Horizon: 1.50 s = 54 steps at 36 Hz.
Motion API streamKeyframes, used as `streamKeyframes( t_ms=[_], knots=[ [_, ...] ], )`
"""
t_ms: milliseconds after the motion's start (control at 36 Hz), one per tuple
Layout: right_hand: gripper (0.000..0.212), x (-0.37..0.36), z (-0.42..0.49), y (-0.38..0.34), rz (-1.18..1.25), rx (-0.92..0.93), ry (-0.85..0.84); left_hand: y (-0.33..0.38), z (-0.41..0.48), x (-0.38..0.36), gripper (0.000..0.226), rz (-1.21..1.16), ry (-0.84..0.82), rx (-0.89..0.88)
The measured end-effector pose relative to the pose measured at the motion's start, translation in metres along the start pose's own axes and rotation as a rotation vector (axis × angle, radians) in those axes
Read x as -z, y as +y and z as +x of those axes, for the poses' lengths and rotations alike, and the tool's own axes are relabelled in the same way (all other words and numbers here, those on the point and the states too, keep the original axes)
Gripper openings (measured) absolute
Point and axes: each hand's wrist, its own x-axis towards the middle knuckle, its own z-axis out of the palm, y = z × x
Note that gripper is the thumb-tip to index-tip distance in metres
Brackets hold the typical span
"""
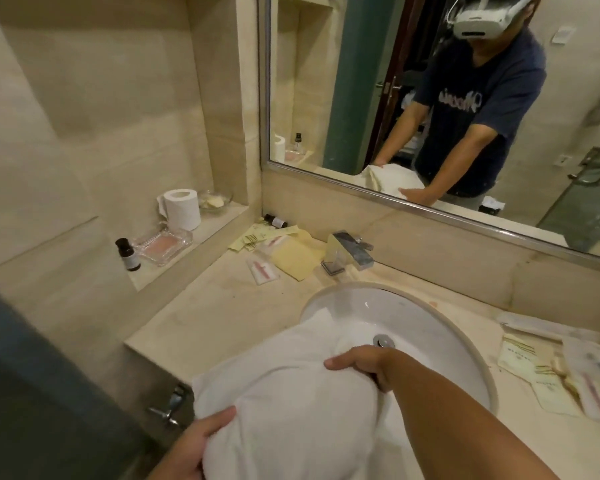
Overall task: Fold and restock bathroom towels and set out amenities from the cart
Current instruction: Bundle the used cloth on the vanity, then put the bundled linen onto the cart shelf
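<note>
Currently, 1 bulky white cloth towel (284, 393) is bunched over the front-left rim of the white oval ceramic sink (465, 327). Your left hand (194, 445) grips its near-left edge, and your right hand (357, 365) grips its far side above the basin. Pale yellow amenity packets (291, 254) lie on the beige stone counter (215, 317) beside the square chrome faucet (349, 252).

Bottom edge crops towel (284, 403) and left hand (191, 448).
</note>
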Motion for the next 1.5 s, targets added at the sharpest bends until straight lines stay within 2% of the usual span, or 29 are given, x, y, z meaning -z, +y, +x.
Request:
streamKeyframes(
  t_ms=[111, 167, 250, 306, 361, 417, 472, 583, 694, 722, 778, 833, 861, 944, 1056, 1083, 1139, 1250, 1389, 1500],
  knots=[
    [0.059, -0.001, -0.037, 0.005, 0.006, 0.091, 0.019, 0.002, -0.019, 0.012, 0.055, 0.015, -0.075, -0.036],
    [0.05, -0.001, -0.063, 0.001, 0.018, 0.169, 0.019, 0.01, -0.033, 0.012, 0.051, 0.067, -0.022, -0.1],
    [0.036, -0.004, -0.106, -0.005, 0.045, 0.281, -0.011, 0.026, -0.07, 0.006, 0.064, 0.114, -0.002, -0.203],
    [0.026, -0.006, -0.136, -0.009, 0.07, 0.355, -0.05, 0.032, -0.103, 0.0, 0.056, 0.134, 0.048, -0.283],
    [0.042, -0.009, -0.167, -0.015, 0.059, 0.438, -0.082, 0.04, -0.143, -0.008, 0.038, 0.129, 0.085, -0.367],
    [0.057, -0.016, -0.199, -0.024, 0.02, 0.519, -0.111, 0.049, -0.185, -0.013, 0.035, 0.123, 0.119, -0.465],
    [0.053, -0.028, -0.228, -0.032, 0.007, 0.583, -0.142, 0.055, -0.224, -0.007, 0.043, 0.099, 0.17, -0.563],
    [0.057, -0.066, -0.284, -0.05, -0.044, 0.711, -0.263, 0.058, -0.308, 0.014, 0.078, 0.037, 0.257, -0.724],
    [0.089, -0.121, -0.331, -0.064, -0.023, 0.851, -0.354, 0.048, -0.402, 0.035, 0.07, -0.011, 0.354, -0.86],
    [0.094, -0.136, -0.339, -0.066, 0.001, 0.887, -0.409, 0.043, -0.425, 0.04, 0.069, -0.028, 0.377, -0.891],
    [0.091, -0.169, -0.359, -0.067, 0.037, 0.959, -0.541, 0.027, -0.474, 0.047, 0.062, -0.052, 0.438, -0.947],
    [0.08, -0.201, -0.383, -0.063, 0.07, 1.007, -0.658, 0.007, -0.52, 0.049, 0.028, -0.092, 0.492, -0.981],
    [0.072, -0.215, -0.391, -0.062, 0.094, 1.021, -0.709, -0.005, -0.539, 0.05, 0.022, -0.111, 0.499, -0.987],
    [0.059, -0.259, -0.413, -0.058, 0.143, 1.047, -0.788, -0.046, -0.584, 0.06, 0.033, -0.145, 0.573, -0.975],
    [0.063, -0.321, -0.446, -0.049, 0.124, 1.066, -0.877, -0.105, -0.622, 0.085, 0.091, -0.262, 0.664, -0.933],
    [0.066, -0.337, -0.454, -0.046, 0.109, 1.079, -0.89, -0.117, -0.631, 0.09, 0.099, -0.285, 0.709, -0.941],
    [0.067, -0.373, -0.47, -0.039, 0.081, 1.12, -0.884, -0.137, -0.65, 0.101, 0.092, -0.311, 0.805, -0.989],
    [0.051, -0.454, -0.501, -0.014, 0.039, 1.172, -0.912, -0.178, -0.697, 0.131, 0.06, -0.396, 1.058, -1.13],
    [0.075, -0.559, -0.536, 0.032, -0.07, 1.088, -1.019, -0.24, -0.768, 0.182, 0.046, -0.496, 1.289, -1.184],
    [0.078, -0.635, -0.572, 0.068, -0.164, 1.038, -1.114, -0.29, -0.825, 0.228, 0.044, -0.593, 1.295, -1.2]
  ],
)
